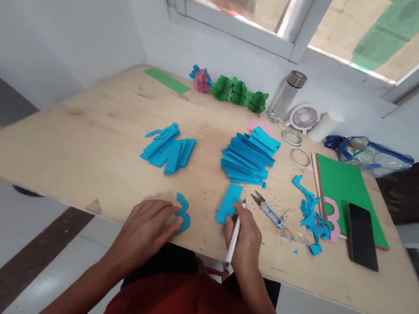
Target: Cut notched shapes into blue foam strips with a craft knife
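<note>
Palm down at the counter's (73, 155) near edge, the left hand (150, 222) reaches in from the lower left, its thumb spread apart from the fingers and touching the curvy blue cut-out (185, 221). The right hand (248, 236) is clamped around a white pen (233, 240), fingertips touching a blue paper strip (229, 202) that lies between the cut-out and the snips (268, 208).
</note>
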